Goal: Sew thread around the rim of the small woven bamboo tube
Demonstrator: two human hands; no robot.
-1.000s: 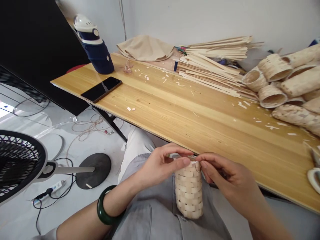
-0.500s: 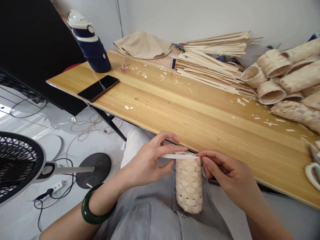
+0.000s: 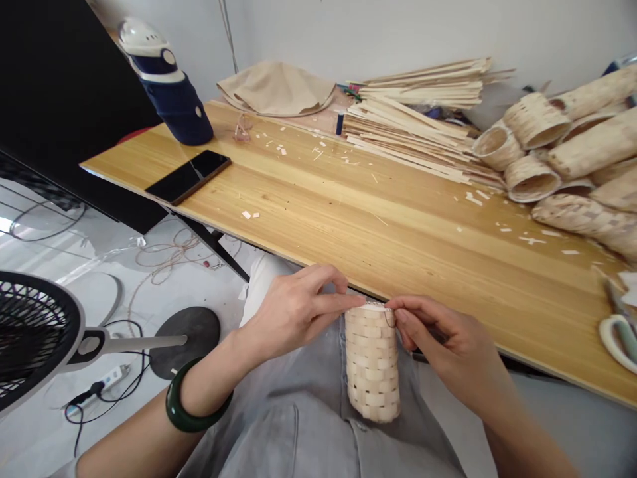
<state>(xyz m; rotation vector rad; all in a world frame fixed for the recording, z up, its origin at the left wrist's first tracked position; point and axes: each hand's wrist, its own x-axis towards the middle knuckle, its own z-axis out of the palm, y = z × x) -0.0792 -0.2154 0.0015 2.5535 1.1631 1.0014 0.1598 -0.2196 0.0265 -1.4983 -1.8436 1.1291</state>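
A small woven wood-strip basket, shaped like a tall cylinder, stands nearly upright against the grey clothing in my lap. My left hand has its fingers drawn together at the left side of the rim, pinching there. At the rim's right side my right hand grips the edge between thumb and fingers. A pale flat strip lies along the rim between my fingertips. Dark thread loops down near the right fingertips. The basket's inside is hidden. A dark green bangle circles my left wrist.
The wooden table runs in front, with pale scraps on it. A phone and blue bottle stand left. Wood strips and woven tubes are piled behind; scissors lie right. A fan stands on the floor.
My left hand has closed its fingers and moved to the basket's rim. The pale strip, earlier sticking out to the left, now lies along the rim. My right hand keeps its grip.
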